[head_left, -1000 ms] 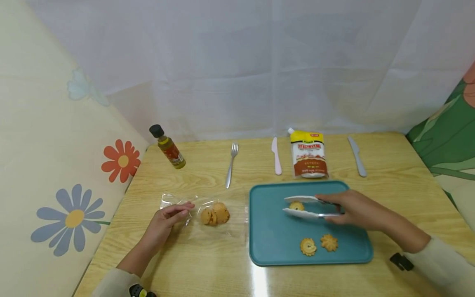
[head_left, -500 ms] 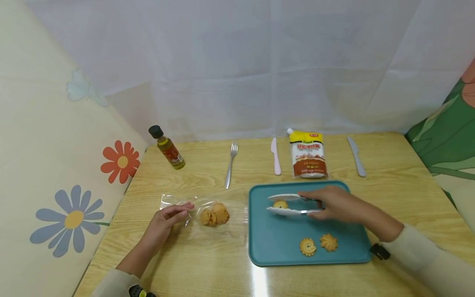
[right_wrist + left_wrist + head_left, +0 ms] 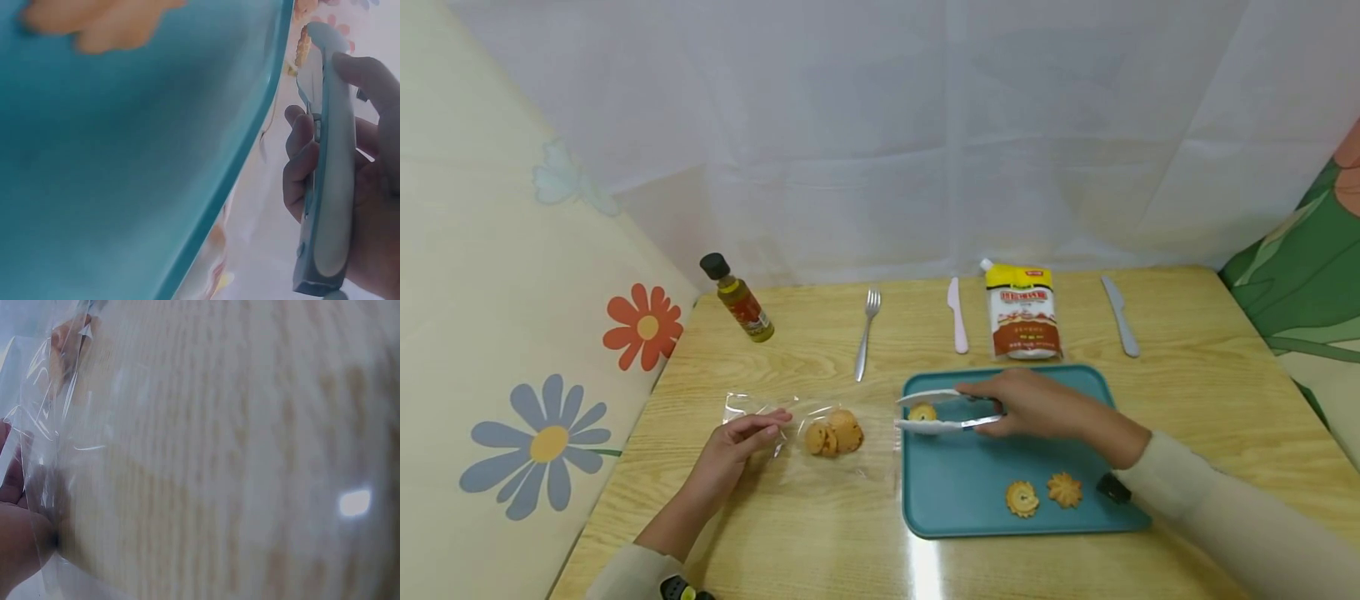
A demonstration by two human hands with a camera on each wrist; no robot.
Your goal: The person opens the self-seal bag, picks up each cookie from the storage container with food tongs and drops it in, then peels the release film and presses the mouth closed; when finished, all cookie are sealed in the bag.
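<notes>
My right hand [image 3: 1037,404] grips a pair of tongs [image 3: 934,427] with whitish tips, over the left edge of a teal tray [image 3: 970,492]. Between the tong tips is a round cookie with a fluted edge [image 3: 922,412]; its side shows in the right wrist view. My left hand [image 3: 733,450] rests with extended fingers at the left end of a clear plastic bag [image 3: 878,454], and the left wrist view shows the film [image 3: 69,394] over part of the fingers and thumb. Several cookies [image 3: 844,431] lie inside the bag.
Two cookies [image 3: 1043,493] lie near the tray's front. Along the back stand or lie a sauce bottle [image 3: 745,304], a fork [image 3: 867,333], a pink knife [image 3: 958,317], a yellow, white and red spouted pouch [image 3: 1024,312] and a grey-blue knife [image 3: 1122,317].
My right hand has moved left across the tray, carrying the cookie in the tongs from the tray's upper middle to its left edge. The left hand and bag have stayed put.
</notes>
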